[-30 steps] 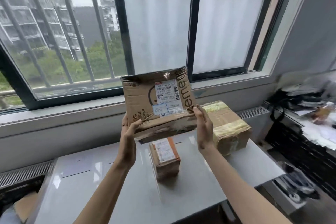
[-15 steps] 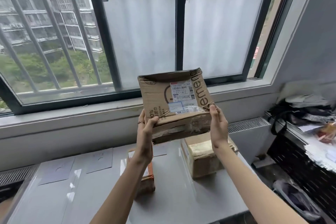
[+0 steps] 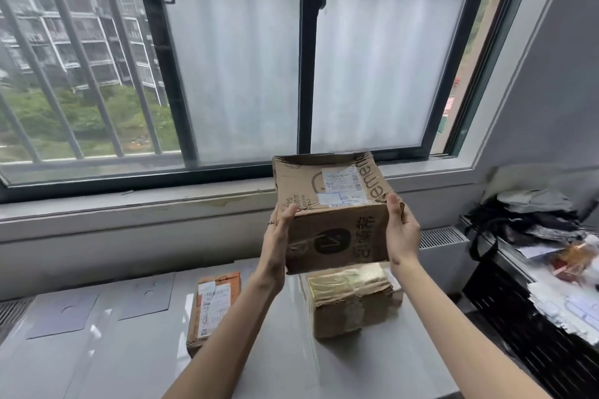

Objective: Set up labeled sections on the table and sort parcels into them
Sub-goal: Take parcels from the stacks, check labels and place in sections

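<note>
Nearest the camera, two bare forearms are reaching up and forward over the pale, glossy bench (image 3: 291,366). On it, an orange-taped parcel (image 3: 212,308) is lying partly behind the left forearm, and a parcel wrapped in yellowish tape (image 3: 351,300) is sitting just right of it — both below the hands. Two grey section sheets (image 3: 64,314) are lying flat toward the bench's left end. Above the taped parcel, the left hand (image 3: 277,236) and right hand (image 3: 402,233) are holding a worn cardboard box (image 3: 334,214) in the air between them — each grip is pressing a side of the box, the fingers fairly straight along the cardboard. A white shipping label (image 3: 340,183) is facing up on its top. Beyond, the window sill (image 3: 162,201) is running along under the dark-framed window (image 3: 304,52).
</note>
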### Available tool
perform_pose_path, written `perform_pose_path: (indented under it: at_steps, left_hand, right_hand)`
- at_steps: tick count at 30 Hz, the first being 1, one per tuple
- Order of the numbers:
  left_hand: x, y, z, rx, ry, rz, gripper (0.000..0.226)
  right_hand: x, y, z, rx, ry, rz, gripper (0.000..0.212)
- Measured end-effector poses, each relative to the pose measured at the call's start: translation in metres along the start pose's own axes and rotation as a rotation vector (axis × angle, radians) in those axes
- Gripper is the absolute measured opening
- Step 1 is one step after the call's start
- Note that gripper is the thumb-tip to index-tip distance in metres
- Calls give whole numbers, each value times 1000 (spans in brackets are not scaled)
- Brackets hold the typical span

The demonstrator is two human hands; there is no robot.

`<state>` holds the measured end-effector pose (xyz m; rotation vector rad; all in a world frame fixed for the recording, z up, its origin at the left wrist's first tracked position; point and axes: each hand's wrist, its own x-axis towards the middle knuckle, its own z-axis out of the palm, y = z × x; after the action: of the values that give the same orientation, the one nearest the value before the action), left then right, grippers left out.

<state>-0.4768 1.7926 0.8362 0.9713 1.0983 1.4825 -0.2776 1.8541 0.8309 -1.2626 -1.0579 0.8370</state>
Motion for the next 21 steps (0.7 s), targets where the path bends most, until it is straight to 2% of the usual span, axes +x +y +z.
perform_pose_path:
  at_steps: [6,11,14,19,21]
  left_hand:
    - [9,-21,27,18,139,-47,50]
    - [10,-41,39,21,222,-75,37]
    - [4,-50,44,26,210,-77,37]
    - [2,-61,47,46,210,-101,46]
    - [0,-67,47,51,216,-121,41]
  right_hand:
    - [28,32,-11,28,-102,75,41]
    - [35,56,-21,25,-162,99,35]
    - [35,66,-27,4,-181,80,46]
    - [36,78,-34,17,-196,100,51]
    - [35,84,-35,7,-193,107,54]
